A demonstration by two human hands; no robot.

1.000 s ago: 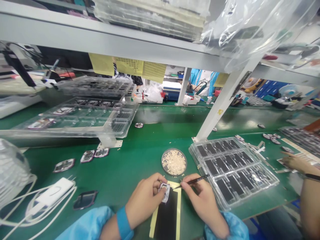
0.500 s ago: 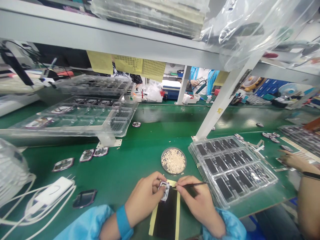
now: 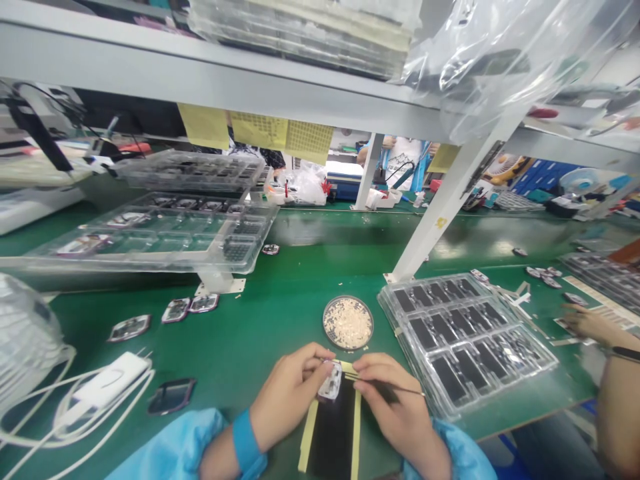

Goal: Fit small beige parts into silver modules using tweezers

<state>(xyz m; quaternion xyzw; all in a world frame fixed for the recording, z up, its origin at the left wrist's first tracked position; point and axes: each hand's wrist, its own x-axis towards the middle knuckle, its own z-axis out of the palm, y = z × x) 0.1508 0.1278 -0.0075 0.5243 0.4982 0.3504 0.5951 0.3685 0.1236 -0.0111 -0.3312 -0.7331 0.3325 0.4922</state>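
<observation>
Holding a small pale-framed part between thumb and fingers, left hand nearly closed; part sits at its fingertips, over the far end of a black mat edged with yellow tape. Right hand closed to a pinch on dark tweezers, tips just right of the part; whether they grip anything cannot be made out. Green bench, near left corner: coiled white cable and adapter, a dark-faced piece beside them. Just past the mat, a round dish of pale bits. Toward the bench's right edge, a clear tray of black panels; beyond it, a co-worker's hand. Farther back, a white post stands on the bench, carrying a shelf with yellow sheets hanging below; past the bench's far side, a person in blue over white. Pose: forearms enter from the near edge and converge, left palm turned inward, right wrist angled left, fingertips near each other, apart.
</observation>
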